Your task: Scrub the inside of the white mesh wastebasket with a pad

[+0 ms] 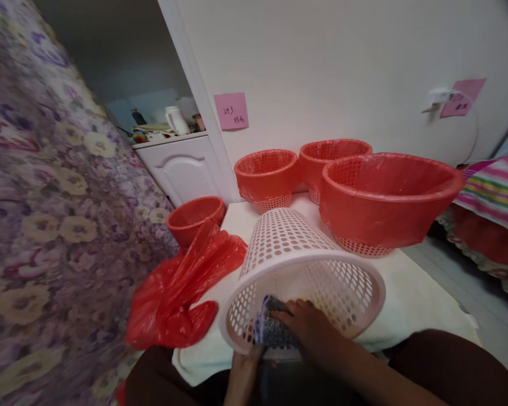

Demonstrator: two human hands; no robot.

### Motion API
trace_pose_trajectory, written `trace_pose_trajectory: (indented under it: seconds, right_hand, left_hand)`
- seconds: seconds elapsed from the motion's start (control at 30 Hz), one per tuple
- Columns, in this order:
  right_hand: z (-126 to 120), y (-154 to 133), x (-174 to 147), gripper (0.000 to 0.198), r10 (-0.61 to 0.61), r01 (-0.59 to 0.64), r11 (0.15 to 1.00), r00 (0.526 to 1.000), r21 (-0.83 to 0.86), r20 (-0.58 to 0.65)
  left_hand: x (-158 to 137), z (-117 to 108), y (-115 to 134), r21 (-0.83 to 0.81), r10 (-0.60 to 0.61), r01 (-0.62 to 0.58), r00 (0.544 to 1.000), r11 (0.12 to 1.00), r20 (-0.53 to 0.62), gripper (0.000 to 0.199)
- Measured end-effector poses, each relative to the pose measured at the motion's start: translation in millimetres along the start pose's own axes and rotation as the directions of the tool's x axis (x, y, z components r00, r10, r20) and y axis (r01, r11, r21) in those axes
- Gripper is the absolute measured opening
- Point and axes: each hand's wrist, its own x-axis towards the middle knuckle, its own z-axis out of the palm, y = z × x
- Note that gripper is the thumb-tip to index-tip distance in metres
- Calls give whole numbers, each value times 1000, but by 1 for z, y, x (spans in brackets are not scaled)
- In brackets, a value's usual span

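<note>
A pale pink plastic basket with a perforated wall lies on its side, its wide mouth turned toward me. My right hand reaches inside the mouth, fingers closed on a grey and purple cloth that touches the inner wall. My left hand grips the basket's rim at the lower front; part of its fingers is hidden behind the rim. Left of the basket lies a crumpled red plastic bag.
Three baskets lined with red bags, a near one, a middle one and a left one, stand behind on the white-covered table. A smaller red-lined basket is at left. A floral curtain hangs on the left.
</note>
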Motion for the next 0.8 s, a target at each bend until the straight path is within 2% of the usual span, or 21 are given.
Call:
trace_pose_trajectory:
  seconds: [0.1,0.17,0.27,0.37,0.43,0.53,0.63,0.8]
  right_hand:
    - [-15,6,-3,57,28,-28,996,1000,-84,0]
    - [-21,6,-7,53,58,-60,994,998,-93,-27]
    - [-19,-2,-12,72,105,-108,994,989,-24,-106]
    - [-5,-10,-14,91,90,-88,996,988,23,-122]
    - [5,-11,-12,88,76,-77,997,993,-12,-87]
    - [8,0,-9,71,101,-106,992,991,-63,-89]
    - [-4,21,-13,57,138,-153,986,971,-63,-193]
    - [-24,50,-23,62,219,-263,961,913,-87,-343]
  left_hand:
    - [0,-4,8,-84,-9,7,1000,996,-22,59]
    - [1,-3,11,-105,12,-22,995,994,-98,60]
    - [4,3,7,-64,58,-70,982,996,-178,67]
    - [8,12,-4,-82,47,-62,984,995,-174,63]
    - [10,17,-10,-107,11,-30,985,994,-172,59]
    - [10,21,-10,-91,-26,12,989,996,-149,64]
    - [8,22,-2,-62,-18,11,993,998,-114,67]
    - [4,26,7,-53,-20,14,993,999,-113,67]
